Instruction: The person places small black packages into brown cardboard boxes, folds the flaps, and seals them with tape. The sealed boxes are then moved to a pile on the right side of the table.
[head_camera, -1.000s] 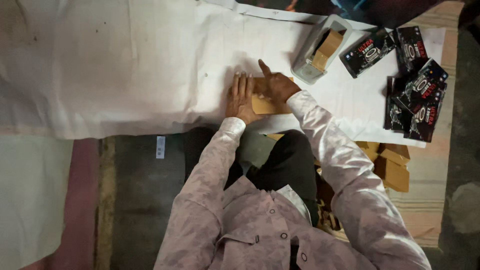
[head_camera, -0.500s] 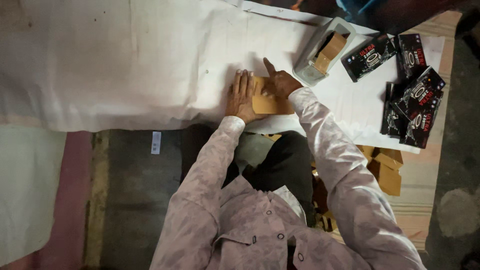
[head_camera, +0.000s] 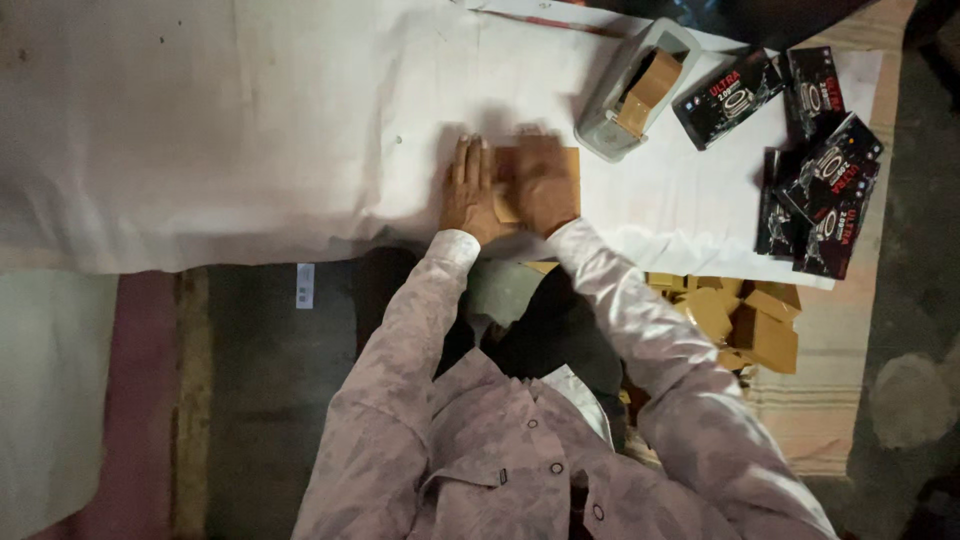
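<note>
A small flat brown cardboard packet (head_camera: 560, 165) lies near the front edge of a white cloth-covered table (head_camera: 250, 120), directly ahead of the person. Both hands press down on it. The left hand (head_camera: 470, 190) lies flat, fingers straight and close together, its thumb side overlapping the packet's left edge. The right hand (head_camera: 545, 185) lies palm-down over the packet's middle, fingers spread only a little — neither hand grips anything, both simply lie flat on the cardboard.

Just beyond the packet, up and to the right, stands a grey plastic tape dispenser (head_camera: 625, 110) carrying a roll of brown tape. Further right, a scatter of flat black printed boxes (head_camera: 815, 170) lies on the cloth, well apart from the hands. Below the table's edge, beside the person's right sleeve, sits a heap of folded brown cardboard pieces (head_camera: 740, 320).
</note>
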